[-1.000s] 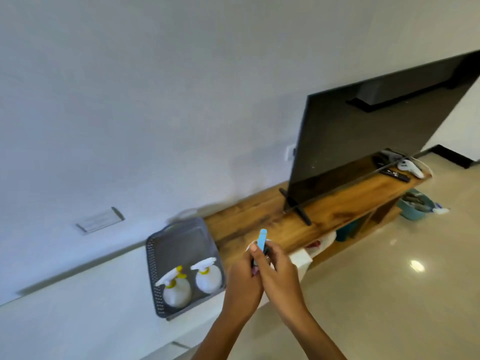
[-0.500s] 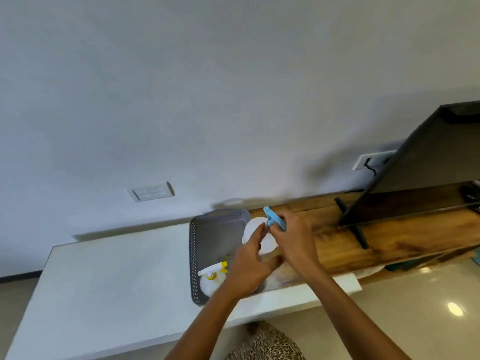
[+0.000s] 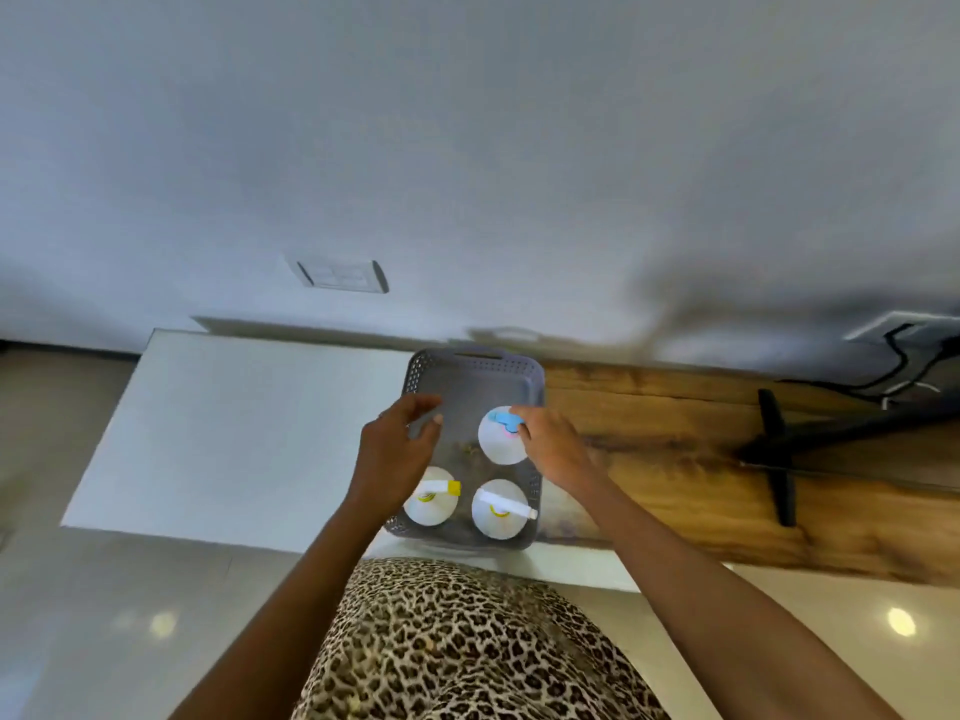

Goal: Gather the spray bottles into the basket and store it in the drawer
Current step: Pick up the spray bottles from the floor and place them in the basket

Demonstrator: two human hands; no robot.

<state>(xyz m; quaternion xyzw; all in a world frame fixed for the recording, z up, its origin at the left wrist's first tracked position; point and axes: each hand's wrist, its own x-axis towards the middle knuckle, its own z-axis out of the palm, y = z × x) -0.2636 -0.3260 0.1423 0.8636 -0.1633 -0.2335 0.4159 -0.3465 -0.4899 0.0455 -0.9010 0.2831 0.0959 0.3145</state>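
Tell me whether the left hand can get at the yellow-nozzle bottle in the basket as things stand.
Probably yes. The left hand hovers open just above the yellow-nozzle bottle, which stands at the near left of the open-topped basket, with nothing covering it.

A grey perforated plastic basket (image 3: 474, 374) sits where a white counter top (image 3: 234, 428) meets a brown wooden shelf top (image 3: 675, 459). Inside it stand three round white spray bottles: a blue-nozzled one (image 3: 501, 436) at the basket's far right, and two yellow-collared ones (image 3: 430, 496) (image 3: 500, 509) along its near edge. The right hand (image 3: 553, 444) touches the blue-nozzled bottle's side. The left hand (image 3: 397, 449) hovers over the basket's left part, fingers loosely curled and holding nothing.
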